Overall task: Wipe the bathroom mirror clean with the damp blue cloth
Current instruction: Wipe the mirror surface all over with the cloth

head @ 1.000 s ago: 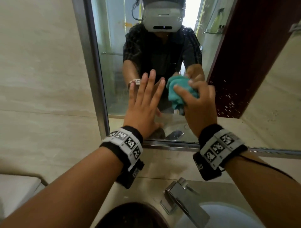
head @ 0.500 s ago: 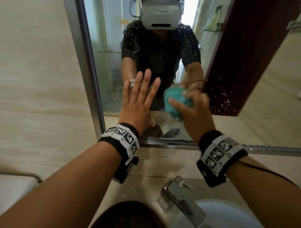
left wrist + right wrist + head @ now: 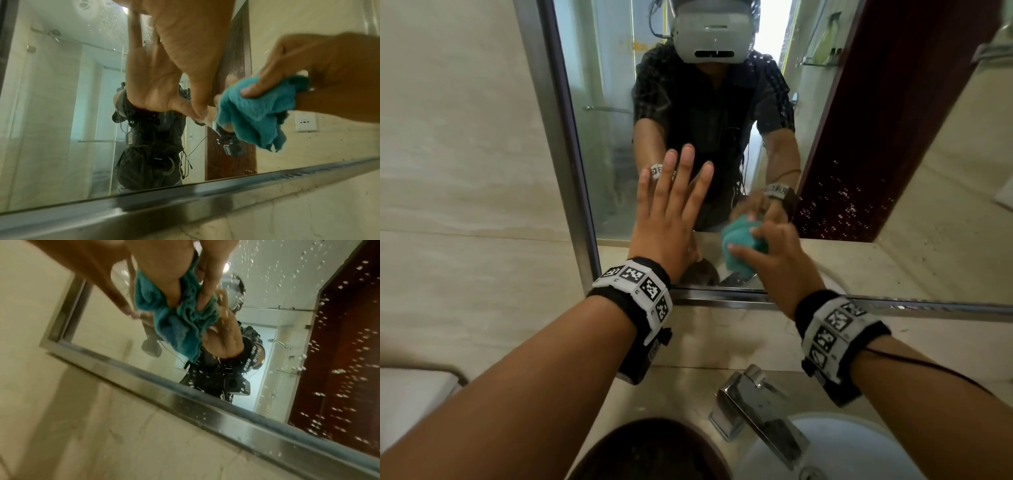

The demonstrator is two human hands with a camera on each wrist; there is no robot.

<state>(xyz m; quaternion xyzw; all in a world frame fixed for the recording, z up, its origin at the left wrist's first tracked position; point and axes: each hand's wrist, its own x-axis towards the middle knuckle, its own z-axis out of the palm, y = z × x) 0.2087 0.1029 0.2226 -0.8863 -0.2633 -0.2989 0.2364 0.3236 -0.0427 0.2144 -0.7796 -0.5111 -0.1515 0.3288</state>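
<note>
**Free room and obstacles at the mirror**

Left hand (image 3: 671, 219) lies flat on the lower-left glass of the mirror (image 3: 893, 192), fingers (image 3: 686, 161) spread, blocking that patch. Just beside it, right hand (image 3: 777, 260) bunches the blue cloth (image 3: 739, 253) vs. the glass near the metal frame (image 3: 893, 305). Glass to the right and above is open, w/ droplets (image 3: 842, 205). Below, the faucet (image 3: 760, 407) juts over the sink (image 3: 839, 442), narrowing passage along the worktop (image 3: 709, 342).
</note>
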